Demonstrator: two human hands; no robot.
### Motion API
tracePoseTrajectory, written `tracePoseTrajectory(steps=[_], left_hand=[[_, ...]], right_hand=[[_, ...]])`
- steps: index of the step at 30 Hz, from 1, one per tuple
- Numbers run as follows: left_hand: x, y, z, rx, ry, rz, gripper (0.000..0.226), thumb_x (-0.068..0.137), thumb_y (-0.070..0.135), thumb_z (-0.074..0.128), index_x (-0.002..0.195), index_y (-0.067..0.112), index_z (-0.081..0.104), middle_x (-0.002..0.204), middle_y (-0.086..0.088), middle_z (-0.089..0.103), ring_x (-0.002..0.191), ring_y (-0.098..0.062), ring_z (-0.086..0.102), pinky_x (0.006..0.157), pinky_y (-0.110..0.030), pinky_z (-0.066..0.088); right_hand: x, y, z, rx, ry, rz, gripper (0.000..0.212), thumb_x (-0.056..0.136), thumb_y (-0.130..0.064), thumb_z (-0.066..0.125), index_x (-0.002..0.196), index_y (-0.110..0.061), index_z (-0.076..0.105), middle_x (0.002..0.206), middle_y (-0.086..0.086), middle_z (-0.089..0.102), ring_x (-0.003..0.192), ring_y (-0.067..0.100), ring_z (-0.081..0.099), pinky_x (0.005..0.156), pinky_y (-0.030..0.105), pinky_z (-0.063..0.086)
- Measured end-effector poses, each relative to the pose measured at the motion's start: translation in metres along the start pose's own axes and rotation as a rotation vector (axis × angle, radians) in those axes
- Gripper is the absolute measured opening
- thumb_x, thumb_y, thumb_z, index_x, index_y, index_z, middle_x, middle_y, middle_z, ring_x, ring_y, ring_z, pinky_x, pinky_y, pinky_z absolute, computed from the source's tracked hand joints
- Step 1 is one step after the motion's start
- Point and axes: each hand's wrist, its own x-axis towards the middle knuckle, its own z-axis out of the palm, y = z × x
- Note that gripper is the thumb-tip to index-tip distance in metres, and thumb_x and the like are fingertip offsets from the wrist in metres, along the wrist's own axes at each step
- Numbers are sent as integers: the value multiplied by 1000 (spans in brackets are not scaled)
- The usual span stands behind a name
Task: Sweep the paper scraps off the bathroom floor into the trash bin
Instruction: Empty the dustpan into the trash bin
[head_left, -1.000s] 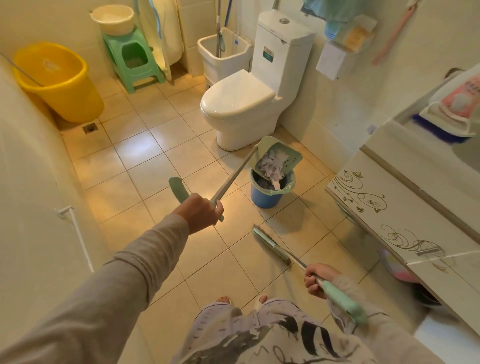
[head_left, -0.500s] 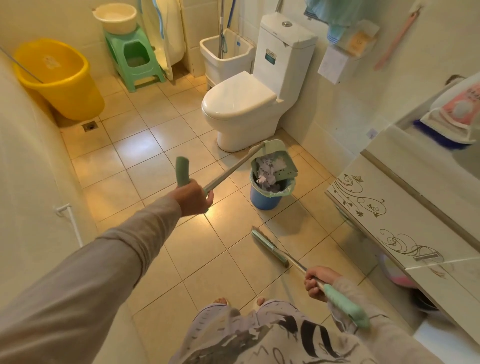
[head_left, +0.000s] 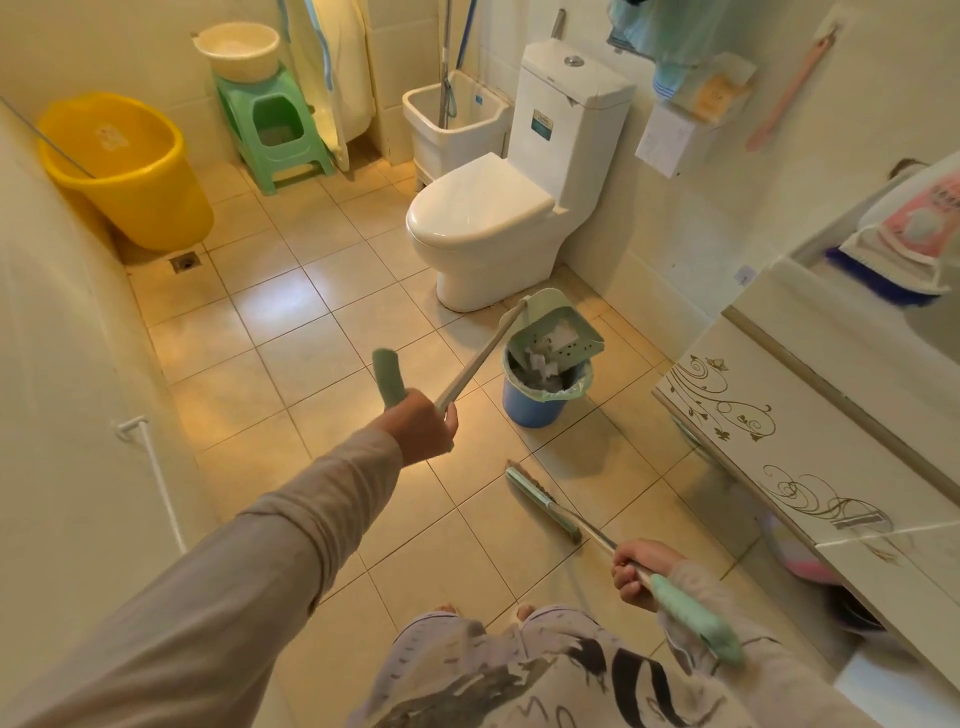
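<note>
The landmark for all positions is the round blue plastic trash bin (head_left: 535, 400), lined with a pale green bag, standing on the beige tiled floor (head_left: 291, 332) just in front of the white ceramic toilet (head_left: 493, 223).

The left hand (head_left: 422, 431) is closed in a full fist around the metal shaft of the long-handled pale green plastic dustpan (head_left: 558, 330), just below its green end grip. The arm is extended so that the pan reaches the bin; the pan is tipped steeply, mouth down, directly over the bin opening. This attitude lets gravity slide the load out — the white paper scraps (head_left: 545, 358) lie partly on the pan's inner face and partly inside the bin liner. Some scraps appear to cling near the pan lip, so emptying is judged incomplete.

The right hand (head_left: 636, 571) is wrapped around the shaft of the green-handled broom (head_left: 545, 504), fingers curled shut, with the green grip projecting behind the wrist. The broom head rests on the tiles on the near side of the bin, well apart from it — parked low and out of the way while the dustpan is emptied.

No loose scraps are visible on the floor around the bin; the sweeping stage is judged essentially finished. The next move likely calls for a small shake or a steeper tilt of the pan. Risk: light scraps may fall past the bin rim onto the tiles.
</note>
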Motion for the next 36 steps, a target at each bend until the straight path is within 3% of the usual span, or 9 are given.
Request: tracePoseTrajectory(steps=[4,10,13,18,24,28,32,34,36], left_hand=[[-10,6,5,-61,-17,-59,56,93,-2,53,139,-11,23,95,-11,68,83,-22,71,74,-30,57],[-8,13,2,-19,43,-24,58,90,0,60,140,-5,31,113,-11,63,84,-21,71,72,-30,58],[-4,31,4,-195,9,-162,57,93,-1,53,141,-9,23,98,-13,67,83,-24,70,69,-32,56],[-17,77,17,-610,-86,-477,64,94,0,48,147,2,13,91,-9,67,76,-22,69,62,-31,52],[-31,105,17,-839,-78,-626,68,96,6,46,150,11,5,88,-5,68,71,-18,67,63,-31,51],[-42,97,13,-1337,28,-964,39,96,31,49,134,29,40,84,0,66,68,-18,62,65,-30,52],[-55,86,23,-1916,205,-1341,36,89,25,63,122,12,58,88,-8,61,80,-28,59,73,-35,52],[-58,85,33,-2167,238,-1481,38,88,20,64,123,5,57,83,-16,59,72,-35,56,62,-36,49],[-60,89,42,-2298,231,-1559,36,89,20,63,121,4,56,68,-12,50,54,-26,46,46,-26,40]], right_hand=[[1,0,2,-19,-8,7,32,89,3,36,59,-9,38,37,4,37,22,13,34,28,13,30],[1,2,5,-14,-8,-4,32,91,2,36,61,-9,39,39,4,38,21,12,35,27,13,31],[0,4,4,11,-13,-8,32,92,1,34,62,-10,37,36,4,37,20,11,33,28,11,28],[0,8,-1,56,-32,-4,30,91,1,35,63,-10,38,34,4,37,20,12,34,28,11,29],[4,13,2,47,-19,10,25,90,0,36,67,-8,40,35,4,38,21,13,35,27,12,30],[6,15,7,37,-15,21,26,89,-1,39,64,-7,42,35,5,39,21,13,36,27,14,32],[5,17,11,50,-16,26,27,90,-2,39,64,-9,40,36,4,40,22,14,36,27,14,32],[5,18,15,63,-22,29,26,90,-2,39,64,-9,41,36,4,40,22,14,37,27,14,32],[4,18,21,59,-17,32,26,90,-2,40,65,-8,42,37,5,40,22,14,37,27,14,33]])
